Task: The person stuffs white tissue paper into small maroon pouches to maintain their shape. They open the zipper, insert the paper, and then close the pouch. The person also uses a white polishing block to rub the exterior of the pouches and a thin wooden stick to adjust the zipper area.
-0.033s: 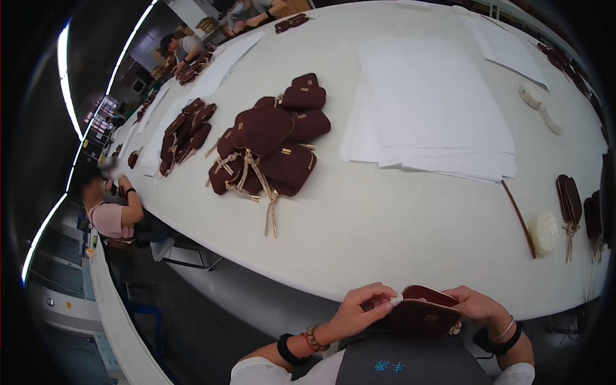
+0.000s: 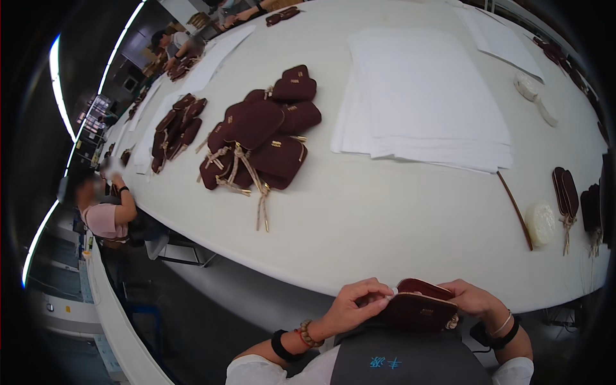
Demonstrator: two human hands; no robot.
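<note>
A dark red zip pouch [image 2: 420, 312] is held over the table's near edge, in front of my grey apron. Its zip is undone and the mouth gapes upward. My right hand [image 2: 471, 298] grips the pouch's right end, where a beige cord pull [image 2: 452, 322] hangs. At the left end of the mouth, my left hand [image 2: 359, 305] is closed in a pinch. A small white piece [image 2: 392, 293] shows at its fingertips; whether it is cloth, paper or a finger cover is unclear. The inside of the pouch is mostly hidden.
A heap of similar pouches [image 2: 256, 125] lies left of centre, with a smaller heap [image 2: 176, 131] beyond. White sheets [image 2: 420, 96] are stacked on the white table [image 2: 385, 212]. At right are a brown strip [image 2: 515, 212], a whitish oval block [image 2: 539, 223] and more pouches [image 2: 566, 192]. Co-workers sit along the far left edge.
The view has shifted slightly, so the table's contents appear a little further left and higher. Both hands keep the same hold at the pouch.
</note>
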